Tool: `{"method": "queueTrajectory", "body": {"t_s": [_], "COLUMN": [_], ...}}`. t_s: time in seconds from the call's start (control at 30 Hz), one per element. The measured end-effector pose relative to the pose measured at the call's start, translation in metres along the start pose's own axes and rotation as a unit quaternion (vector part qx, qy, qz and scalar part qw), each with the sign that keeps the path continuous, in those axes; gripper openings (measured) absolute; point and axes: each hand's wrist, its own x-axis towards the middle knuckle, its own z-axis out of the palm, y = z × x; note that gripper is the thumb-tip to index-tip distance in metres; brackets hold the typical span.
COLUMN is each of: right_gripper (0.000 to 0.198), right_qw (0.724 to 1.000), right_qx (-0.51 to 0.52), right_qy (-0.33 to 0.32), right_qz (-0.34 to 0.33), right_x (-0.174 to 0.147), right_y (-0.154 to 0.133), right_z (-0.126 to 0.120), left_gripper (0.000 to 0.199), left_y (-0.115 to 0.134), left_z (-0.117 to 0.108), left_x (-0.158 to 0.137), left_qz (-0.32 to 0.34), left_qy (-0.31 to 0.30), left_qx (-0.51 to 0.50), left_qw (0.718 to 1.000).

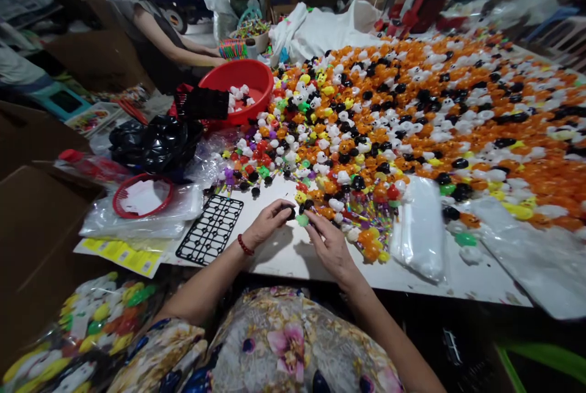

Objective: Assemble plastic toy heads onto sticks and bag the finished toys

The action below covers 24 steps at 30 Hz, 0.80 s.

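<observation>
My left hand (268, 222), with a beaded bracelet on the wrist, is closed on a small black plastic piece (290, 212) between thumb and fingertips. Close beside it, my right hand (330, 245) pinches a small green plastic figure (302, 220). Both hands are over the front edge of a white table (274, 259), their fingertips only a little apart. Just beyond them begins a large heap of small plastic figures (366, 130), mostly orange, white and black. A black plastic grid (211, 229) lies left of my left hand.
A red basin (249, 79) with white pieces stands at the back left, near another person's arm (169, 42). A red basket (143, 196) and black bags (155, 140) are at left. Clear plastic bags (419, 228) lie right, and bagged figures (101, 313) sit below the table.
</observation>
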Motion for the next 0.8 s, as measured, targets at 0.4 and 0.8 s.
{"method": "queueTrajectory", "body": {"t_s": [0.4,0.8], "right_gripper": [0.032,0.012], "right_qw": [0.992,0.997], "right_qx": [-0.089,0.001], "right_qy": [-0.043,-0.066], "right_qz": [-0.083,0.034], "right_x": [-0.008,-0.019], "right_y": [-0.003,-0.016], "right_z": [-0.012,-0.002], "left_gripper": [0.049,0.050], "left_y": [0.005,-0.001], "left_z": [0.019,0.035], "left_x": [-0.018,-0.029], "left_qz": [0.031,0.023], "left_qy": [-0.032,0.020], "left_qx": [0.107,0.177], "left_qw": [0.993,0.984]}}
